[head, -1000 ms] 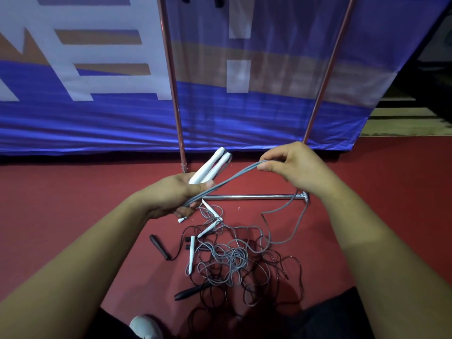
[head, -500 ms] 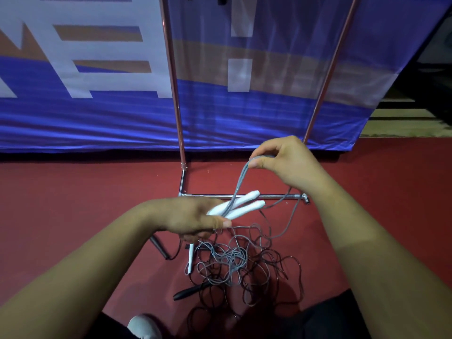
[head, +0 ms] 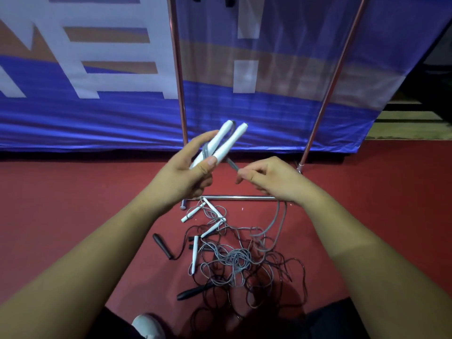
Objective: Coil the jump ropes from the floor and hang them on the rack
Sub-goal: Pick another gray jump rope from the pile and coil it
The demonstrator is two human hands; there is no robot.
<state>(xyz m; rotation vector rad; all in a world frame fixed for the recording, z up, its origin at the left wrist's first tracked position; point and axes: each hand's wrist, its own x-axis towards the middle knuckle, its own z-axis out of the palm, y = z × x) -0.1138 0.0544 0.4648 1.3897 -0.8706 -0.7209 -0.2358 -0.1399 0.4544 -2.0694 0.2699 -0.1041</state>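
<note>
Closest to you, at your feet, the remaining jump ropes [head: 232, 263] lie in one knot of grey and black cord on the red floor [head: 61, 204], with several white handles and black handles sticking out of it. The grey cord [head: 275, 226] you are working on runs down from your right hand into that knot, so draw it up slowly and give it slack; a hard pull would likely drag the other ropes along or cinch the tangle tighter.

Your left hand [head: 188, 172] is closed around the two white handles [head: 222, 143] of this rope, thumb pressing them side by side, tips pointing up and away from you. Keep them parallel like that: they are the anchor for each loop. Some cord looks already folded against them under your fingers.

Your right hand [head: 266, 179] sits just beside the left, fingertips pinching the cord where it leaves the handles. Let the cord slide through that pinch, measure out an even length, then bring it back to the left hand and trap it under the thumb. Match each loop to the one before so the coil hangs flat.

Beyond your hands stands the rack [head: 179, 89], its base bar on the floor and two thin uprights rising before the blue banner [head: 97, 118]. The hanging rail is out of view above, so finish and secure the coil before you reach up.
</note>
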